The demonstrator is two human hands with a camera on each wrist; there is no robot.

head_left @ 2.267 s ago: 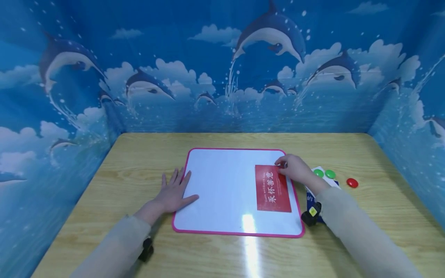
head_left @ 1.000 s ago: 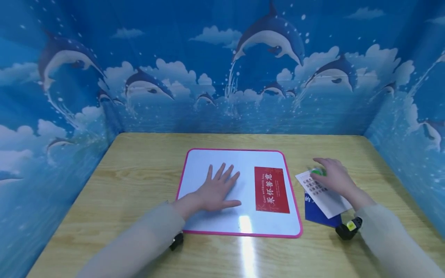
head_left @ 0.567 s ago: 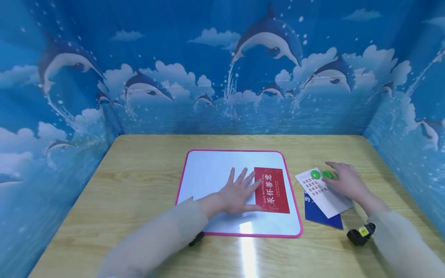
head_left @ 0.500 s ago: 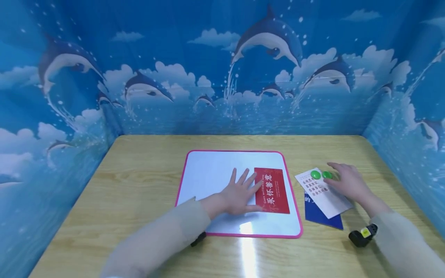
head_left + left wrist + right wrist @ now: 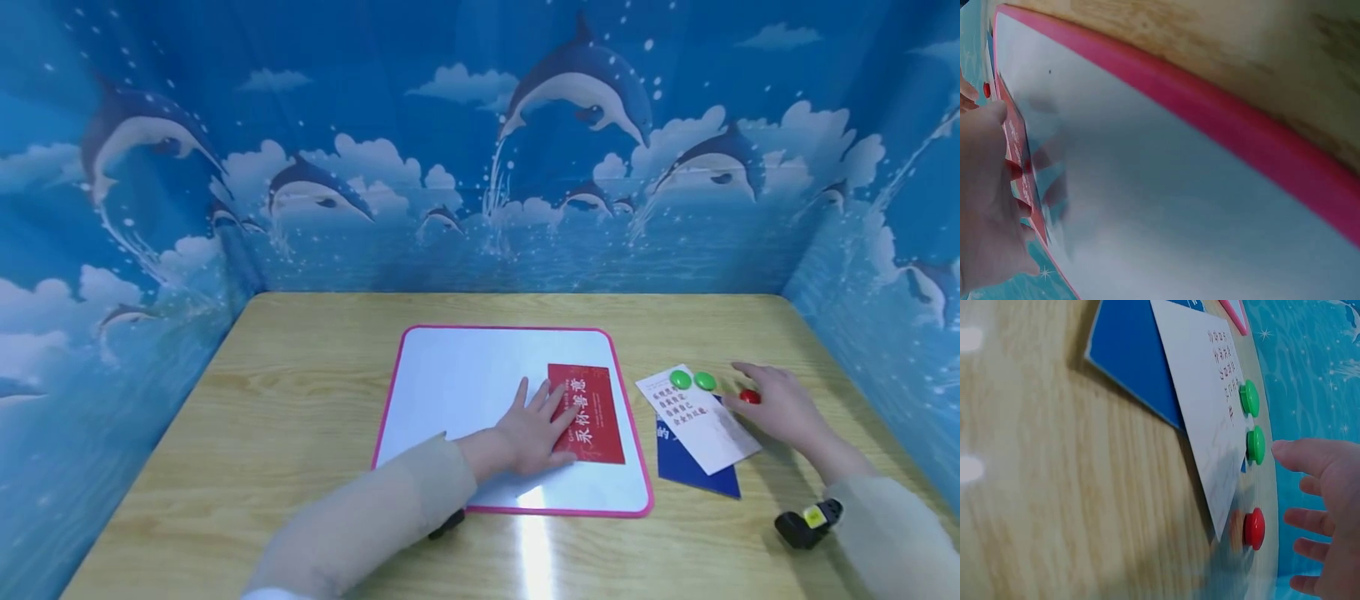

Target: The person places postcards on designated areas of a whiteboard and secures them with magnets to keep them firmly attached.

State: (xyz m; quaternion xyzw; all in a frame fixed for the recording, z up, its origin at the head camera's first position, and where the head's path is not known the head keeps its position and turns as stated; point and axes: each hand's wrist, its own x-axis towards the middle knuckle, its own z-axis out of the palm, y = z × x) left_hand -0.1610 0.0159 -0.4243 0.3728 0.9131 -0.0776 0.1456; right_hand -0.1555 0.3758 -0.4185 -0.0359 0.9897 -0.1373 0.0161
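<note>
A red card (image 5: 606,417) with white characters lies on the right part of a whiteboard (image 5: 457,367) with a pink rim. My left hand (image 5: 525,437) is spread over the card's left side, fingers straight; whether the palm presses down I cannot tell. To the right, my right hand (image 5: 783,404) hovers by a red round magnet (image 5: 749,397), thumb and fingers apart. The right wrist view shows a gap between the fingers and that red magnet (image 5: 1254,529). Two green magnets (image 5: 680,379) sit at the top of a white printed card (image 5: 701,425), left of the hand.
Under the white card lies a blue card (image 5: 693,479), both on the wooden table (image 5: 300,400) beside the whiteboard's right edge. A blue curtain with dolphins (image 5: 375,225) surrounds the table at the back and sides.
My left hand has moved right from the whiteboard's left edge onto the red card. My right hand has left the card's top corner, passed the green magnets and reached the red one.
</note>
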